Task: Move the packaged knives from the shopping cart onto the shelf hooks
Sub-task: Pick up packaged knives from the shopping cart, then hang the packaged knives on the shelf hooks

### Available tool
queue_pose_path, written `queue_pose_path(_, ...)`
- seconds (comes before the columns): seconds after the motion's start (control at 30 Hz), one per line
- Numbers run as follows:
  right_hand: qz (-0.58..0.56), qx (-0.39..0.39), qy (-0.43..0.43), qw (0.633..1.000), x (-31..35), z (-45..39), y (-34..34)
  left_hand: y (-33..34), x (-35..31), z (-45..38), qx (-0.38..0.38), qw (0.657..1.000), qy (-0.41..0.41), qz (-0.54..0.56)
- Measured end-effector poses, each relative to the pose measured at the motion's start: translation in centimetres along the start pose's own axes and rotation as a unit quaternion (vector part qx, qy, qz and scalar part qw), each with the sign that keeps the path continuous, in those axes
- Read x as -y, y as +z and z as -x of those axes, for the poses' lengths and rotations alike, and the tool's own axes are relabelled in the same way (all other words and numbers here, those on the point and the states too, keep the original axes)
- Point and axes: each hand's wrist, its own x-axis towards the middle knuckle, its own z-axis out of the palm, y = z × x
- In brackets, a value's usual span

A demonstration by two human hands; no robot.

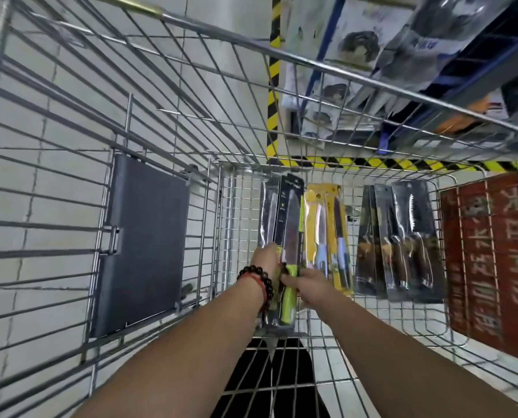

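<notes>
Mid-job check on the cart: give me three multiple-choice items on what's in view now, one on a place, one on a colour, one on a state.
1. Where do the yellow-backed knife packs lie?
A. Between the green-handled pack and the dark packs
B. Left of the grey flap
C. On a shelf hook

2. What colour is the handle of the knife in the pack being held?
A. Red
B. Green
C. White

3. What are the hands doing?
A. Both hang idle
B. Only the right works
C. Both hold the green-handled pack

Answers: 1 A, dark packs lie to their right. 2 B, green shows below the grip. 3 C, left hand and right hand close on it.
</notes>
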Motion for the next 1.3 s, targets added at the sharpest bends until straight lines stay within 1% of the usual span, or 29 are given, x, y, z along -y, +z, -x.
queue_pose_path(0.07, -0.061, 0.025, -0.006, 0.998, 0.1, 0.5, 0.2, -0.1, 0.4, 0.3, -0.013, 0.999, -0.001, 0.034)
queue_pose_path(0.1, -0.083, 0.031, -0.008, 0.996, 0.3, 0.7, 0.4, -0.4, 0.6, 0.4, -0.010, 0.999, 0.011, 0.037)
queue_pose_path(0.13, -0.103, 0.032, -0.018, 0.994, 0.5, 0.9, 0.4, -0.5, 0.7, 0.6, -0.008, 0.999, 0.023, 0.035)
queue_pose_path(0.2, -0.133, 0.028, -0.037, 0.990, 1.0, 2.1, 0.3, -1.2, 0.6, 1.8, -0.001, 0.998, 0.015, 0.053)
queue_pose_path(0.27, -0.147, 0.022, -0.056, 0.987, 1.5, 3.6, 0.0, -2.3, 0.5, 3.6, -0.028, 0.999, 0.013, 0.030)
queue_pose_path(0.33, -0.157, 0.027, -0.064, 0.985, 1.7, 5.5, -0.4, -3.7, 0.6, 5.3, -0.080, 0.996, 0.029, -0.004)
queue_pose_path(0.47, -0.203, 0.027, -0.065, 0.977, 1.0, 10.3, -1.8, -6.7, 0.3, 9.2, -0.084, 0.996, 0.028, 0.023)
queue_pose_path(0.57, -0.251, 0.027, -0.085, 0.964, 0.9, 14.3, -3.7, -8.2, -1.2, 12.8, -0.065, 0.994, 0.062, 0.058)
queue_pose_path(0.63, -0.251, 0.024, -0.112, 0.961, 1.6, 18.3, -4.8, -8.8, -1.9, 15.9, -0.056, 0.994, 0.082, 0.039)
queue_pose_path(0.67, -0.252, 0.017, -0.140, 0.957, 2.0, 20.7, -5.2, -8.8, -2.4, 18.0, -0.042, 0.994, 0.097, 0.033)
queue_pose_path(0.77, -0.305, -0.009, -0.213, 0.928, 2.5, 26.3, -6.9, -8.2, -3.7, 23.8, 0.001, 0.987, 0.150, 0.057)
queue_pose_path(0.8, -0.317, -0.023, -0.241, 0.917, 2.6, 27.5, -7.3, -7.9, -4.1, 25.6, 0.017, 0.982, 0.177, 0.065)
queue_pose_path(0.83, -0.345, -0.042, -0.249, 0.904, 2.7, 29.0, -7.6, -7.4, -4.5, 27.7, 0.040, 0.975, 0.205, 0.074)
queue_pose_path(0.9, -0.372, -0.086, -0.286, 0.879, 2.5, 31.2, -8.2, -6.5, -5.2, 31.1, 0.068, 0.959, 0.269, 0.060)
queue_pose_path(0.97, -0.385, -0.115, -0.318, 0.859, 2.5, 34.3, -9.4, -5.5, -5.6, 34.1, 0.079, 0.941, 0.327, 0.022)
queue_pose_path(1.03, -0.394, -0.130, -0.360, 0.836, 1.9, 37.1, -10.7, -4.3, -6.1, 36.5, 0.083, 0.921, 0.381, 0.015)
queue_pose_path(1.13, -0.385, -0.181, -0.416, 0.803, -0.1, 41.0, -12.9, -1.8, -6.2, 39.3, 0.095, 0.897, 0.430, -0.035)
queue_pose_path(1.17, -0.392, -0.198, -0.420, 0.795, -1.1, 42.3, -13.7, -1.0, -6.2, 40.4, 0.098, 0.888, 0.445, -0.057)
queue_pose_path(1.3, -0.411, -0.260, -0.424, 0.764, -6.1, 46.7, -16.8, 3.6, -5.0, 44.9, 0.130, 0.831, 0.525, -0.129)
